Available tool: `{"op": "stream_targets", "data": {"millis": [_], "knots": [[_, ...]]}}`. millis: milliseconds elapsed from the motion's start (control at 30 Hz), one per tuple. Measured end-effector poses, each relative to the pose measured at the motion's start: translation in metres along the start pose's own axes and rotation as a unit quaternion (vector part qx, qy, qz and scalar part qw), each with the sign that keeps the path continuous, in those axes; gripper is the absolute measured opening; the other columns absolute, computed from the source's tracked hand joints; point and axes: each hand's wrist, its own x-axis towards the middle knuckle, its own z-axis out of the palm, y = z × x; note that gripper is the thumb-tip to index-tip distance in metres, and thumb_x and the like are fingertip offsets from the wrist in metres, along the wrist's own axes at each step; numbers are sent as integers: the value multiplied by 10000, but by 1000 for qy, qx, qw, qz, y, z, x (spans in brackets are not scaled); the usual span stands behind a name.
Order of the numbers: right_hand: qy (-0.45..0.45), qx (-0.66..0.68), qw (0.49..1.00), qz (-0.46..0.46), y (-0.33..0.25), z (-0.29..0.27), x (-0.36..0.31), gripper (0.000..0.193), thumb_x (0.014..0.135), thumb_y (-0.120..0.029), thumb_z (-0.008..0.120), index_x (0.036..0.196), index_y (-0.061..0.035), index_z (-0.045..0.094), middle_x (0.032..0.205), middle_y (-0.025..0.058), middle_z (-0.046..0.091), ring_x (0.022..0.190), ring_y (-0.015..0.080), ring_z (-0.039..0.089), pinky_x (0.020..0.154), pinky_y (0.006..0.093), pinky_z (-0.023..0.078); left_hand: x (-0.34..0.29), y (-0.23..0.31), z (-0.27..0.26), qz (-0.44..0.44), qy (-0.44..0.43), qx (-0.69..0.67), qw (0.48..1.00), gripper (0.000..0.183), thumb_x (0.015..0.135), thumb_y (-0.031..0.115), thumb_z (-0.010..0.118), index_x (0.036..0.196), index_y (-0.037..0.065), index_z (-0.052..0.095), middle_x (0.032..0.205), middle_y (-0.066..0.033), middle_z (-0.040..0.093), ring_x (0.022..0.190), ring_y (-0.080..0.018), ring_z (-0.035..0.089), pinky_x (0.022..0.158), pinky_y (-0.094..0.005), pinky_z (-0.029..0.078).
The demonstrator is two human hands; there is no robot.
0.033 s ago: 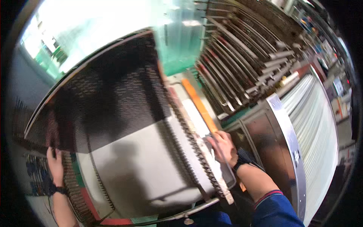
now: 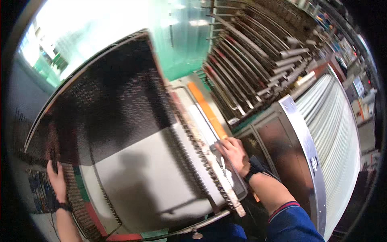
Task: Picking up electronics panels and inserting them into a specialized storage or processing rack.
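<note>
A large dark panel (image 2: 109, 92) with rows of small pale marks stands tilted at the far side of a white surface (image 2: 133, 177). My left hand (image 2: 57, 183) is at the panel's near left corner, its thumb in front and its fingertips lost in shadow at the edge. Its grip looks closed on that edge. Over on the right, my right hand (image 2: 234, 156) is closed with bent fingers at the near end of an orange strip (image 2: 207, 111), beside a pale rail (image 2: 209, 159). What lies under those fingers is hidden.
Toothed chains (image 2: 193, 169) run along both sides of the white surface. Rows of metal bars (image 2: 242, 68) stand at the back right. A metal-framed stack of pale sheets (image 2: 332, 153) stands right of my forearm. Behind the panel is a translucent green screen (image 2: 179, 52).
The whole view has shifted slightly left. Both hands keep their places at the panel corner and by the orange strip.
</note>
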Motion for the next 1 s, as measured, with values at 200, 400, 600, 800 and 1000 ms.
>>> {"op": "stream_targets", "data": {"millis": [200,400,600,800,1000], "knots": [[13,13,1000,21,18,3,-11,419,784,-78,643,1195,-158,648,1172,61,631,1166,288,560,967,442,450,-110,65,-13,87,-88,-94,988,563,1034,263,576,1497,-4,399,1517,-154,446,1412,-284,399,1171,-407,290],[33,58,997,26,15,12,-8,398,798,-96,653,1186,-182,637,1172,48,619,1159,277,554,962,437,437,-255,200,-46,88,-623,-188,754,545,859,146,754,1374,68,592,1349,-207,626,1239,-372,595,984,-477,505],[39,85,995,27,15,8,-4,415,772,-115,683,1185,-143,645,1187,73,630,1140,305,558,966,457,436,-289,289,-23,278,-575,-81,766,565,857,257,794,1353,63,607,1278,-211,653,1120,-375,653,916,-454,531],[8,94,995,40,16,4,-6,533,702,-22,680,1226,-103,630,1203,105,614,1136,349,541,994,477,433,-319,237,4,-153,-597,-320,719,446,880,211,787,1276,46,663,1145,-165,718,1019,-298,694,823,-428,556],[15,76,996,32,17,7,-4,444,751,-108,693,1192,-114,649,1166,81,622,1097,304,562,942,457,449,-286,236,3,160,-592,-119,781,225,872,201,736,1031,48,692,929,-108,693,888,-266,701,770,-390,553]]}}
